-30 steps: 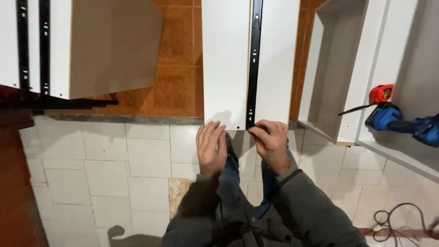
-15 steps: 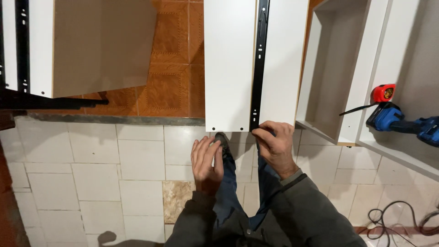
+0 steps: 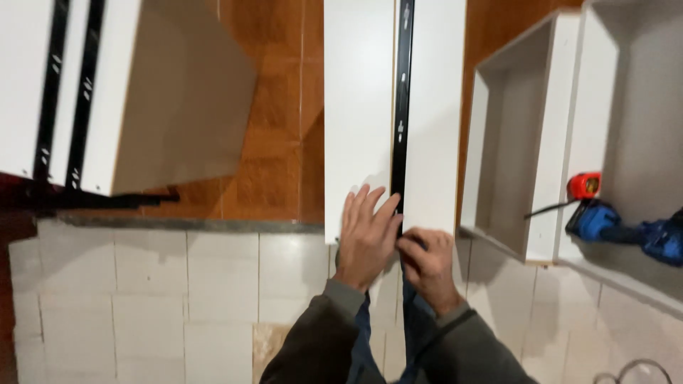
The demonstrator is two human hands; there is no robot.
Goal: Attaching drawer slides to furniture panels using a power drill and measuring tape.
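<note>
Tiled floor; left hand (image 3: pixel 366 235) fingers spread on white panel (image 3: pixel 359 107); right hand (image 3: pixel 427 263) pinches black rail (image 3: pixel 401 107).

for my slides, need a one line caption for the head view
Left hand flat on a white panel, right hand at the near end of its black drawer slide, blue drill nearby.

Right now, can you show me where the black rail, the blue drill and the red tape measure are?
black rail (image 3: pixel 402 107), head view, on its middle strip along the white panel.
blue drill (image 3: pixel 596 220), head view, on its blue front body.
red tape measure (image 3: pixel 585 185), head view, on its red case.
</note>
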